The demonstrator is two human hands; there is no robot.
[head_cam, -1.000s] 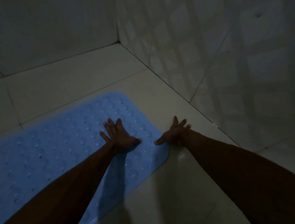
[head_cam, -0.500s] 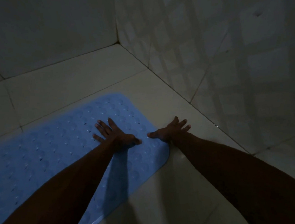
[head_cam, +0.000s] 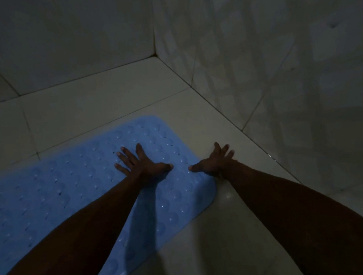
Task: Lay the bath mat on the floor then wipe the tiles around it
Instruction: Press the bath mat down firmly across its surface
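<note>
Head view: the blue mat (head_cam: 75,190) lies flat on the pale floor (head_cam: 98,105), close to the corner where two tiled walls (head_cam: 278,52) meet. Its long axis runs from lower left to upper right, slanting across the floor's grout lines, and its rounded short end points toward the right wall. The surface is covered in small round bumps and holes.

The left hand (head_cam: 142,165) rests palm down on the mat near that end, fingers straight and spread, gripping nothing. The right hand (head_cam: 214,162) is also flat and spread; its thumb lies on the mat's edge while the fingers sit on bare floor just beside it, holding nothing.

Compared with a second ago, the left hand has shifted slightly leftward and its fingers have fanned wider. The right thumb, then just at the rim, now reaches over the blue. The mat itself lies in much the same place.

The room is very dim. The left part of the mat runs out of the frame, and both forearms and their shadows cover a strip of its near side. Whether the palms press hard or only touch cannot be told. A small glint shows at the mat's bottom edge; what causes it is unclear.
</note>
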